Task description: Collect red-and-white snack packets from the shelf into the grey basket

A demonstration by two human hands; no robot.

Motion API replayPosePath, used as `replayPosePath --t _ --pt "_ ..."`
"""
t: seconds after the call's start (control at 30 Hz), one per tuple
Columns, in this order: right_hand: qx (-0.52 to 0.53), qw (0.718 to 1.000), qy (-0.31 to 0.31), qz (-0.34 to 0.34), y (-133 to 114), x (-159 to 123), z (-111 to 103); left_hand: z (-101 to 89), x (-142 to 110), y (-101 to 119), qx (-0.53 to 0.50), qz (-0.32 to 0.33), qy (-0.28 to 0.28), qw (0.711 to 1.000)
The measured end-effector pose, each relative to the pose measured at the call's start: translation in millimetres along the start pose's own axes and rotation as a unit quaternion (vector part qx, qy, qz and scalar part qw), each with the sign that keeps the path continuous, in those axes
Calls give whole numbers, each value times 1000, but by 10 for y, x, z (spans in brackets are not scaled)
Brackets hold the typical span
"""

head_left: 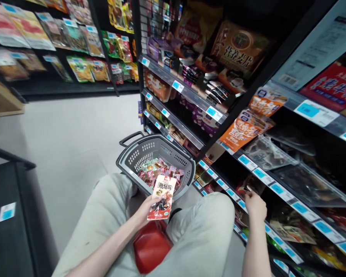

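Observation:
My left hand (145, 209) is closed on a snack packet (162, 200), cream at the top and red at the bottom, with dark printed characters. This packet is held upright over my lap, in front of the near rim of a grey plastic shopping basket (164, 145). Inside the basket lie several small snack packets (154, 169) in pink, red and green. My right hand (256, 206) reaches to a low shelf on the right. Its fingers are pinched together at a dark opening with packets behind; what they grip is too small to make out.
Shelves with blue-and-white price tags (276, 188) run along my right side. Orange snack bags (245, 127) hang out from one shelf. A red seat (151, 246) shows between my legs. A black display stand (14, 215) is at left; bagged goods (80, 69) line the far rack.

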State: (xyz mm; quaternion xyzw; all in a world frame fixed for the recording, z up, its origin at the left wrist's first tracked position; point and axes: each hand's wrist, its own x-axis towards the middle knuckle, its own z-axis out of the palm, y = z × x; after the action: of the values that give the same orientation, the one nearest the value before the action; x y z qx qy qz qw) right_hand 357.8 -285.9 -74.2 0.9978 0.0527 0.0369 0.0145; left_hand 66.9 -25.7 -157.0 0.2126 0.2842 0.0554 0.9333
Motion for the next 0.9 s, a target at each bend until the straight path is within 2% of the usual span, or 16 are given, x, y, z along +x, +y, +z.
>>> replayPosePath --t 0.07,0.17,0.27,0.4,0.47,0.57,0.73,0.8,0.9 --pt "-48 997 13 -63 241 248 177 23 15 -14 0 -11 8 1000" --pt "-95 981 12 -169 424 453 444 35 52 -45 2 -10 14 1000" --pt "-120 977 7 -176 462 498 633 23 89 -74 5 -2 15 1000" --pt "-109 982 77 -135 371 432 688 -11 127 -107 22 -7 13 1000" --pt "-88 980 136 -116 335 395 637 -38 148 -125 26 -13 5 1000" --pt "-50 964 228 -129 368 353 505 -91 185 -154 34 -10 -4 999" --pt "54 907 366 -202 404 136 145 -141 225 -190 54 34 12 998" --pt "110 891 385 -216 272 -65 -86 -125 215 -197 69 55 -5 996" --pt "234 882 340 -227 -92 -432 -473 -81 181 -194 100 109 -41 988"
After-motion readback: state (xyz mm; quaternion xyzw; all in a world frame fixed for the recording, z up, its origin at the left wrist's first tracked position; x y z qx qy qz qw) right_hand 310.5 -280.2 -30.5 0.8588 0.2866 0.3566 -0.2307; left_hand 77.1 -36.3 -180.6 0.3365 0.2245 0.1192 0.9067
